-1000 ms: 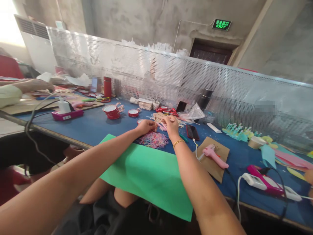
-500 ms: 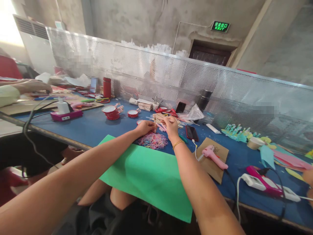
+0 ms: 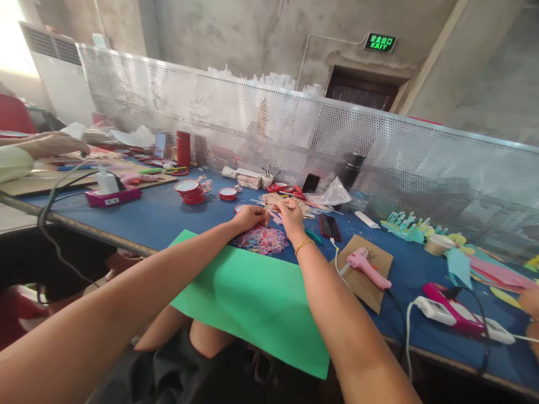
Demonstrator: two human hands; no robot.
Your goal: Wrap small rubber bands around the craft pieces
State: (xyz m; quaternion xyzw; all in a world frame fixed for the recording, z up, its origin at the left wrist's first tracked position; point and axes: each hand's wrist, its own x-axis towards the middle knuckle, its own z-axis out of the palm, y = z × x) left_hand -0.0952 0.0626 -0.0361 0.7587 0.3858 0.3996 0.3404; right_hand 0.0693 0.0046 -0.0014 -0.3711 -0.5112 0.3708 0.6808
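Note:
My left hand (image 3: pixel 253 217) is closed in a pinch just above a heap of thin multicoloured loops (image 3: pixel 263 241). A short pale wooden-looking piece shows at its fingertips. To the right, my right hand (image 3: pixel 291 216) also has its fingers pressed together, raised slightly higher; what they hold is too small to make out. Behind both hands lie loose pale craft sticks (image 3: pixel 309 210). Under my forearms, a green sheet (image 3: pixel 252 303) reaches from the table edge over my lap.
On the right, a pink glue gun (image 3: pixel 368 269) lies on brown cardboard (image 3: pixel 351 252), near a phone (image 3: pixel 329 227) and a magenta power strip (image 3: pixel 452 308). Stacked red-rimmed discs (image 3: pixel 190 192) stand left. A co-worker's hand (image 3: pixel 56 144) is at far left. A perforated metal screen (image 3: pixel 236 118) runs behind.
My right hand has dipped very slightly toward the loops, and the short piece at my left fingertips shows less. The co-worker's hand at far left has shifted slightly. The view has moved a little.

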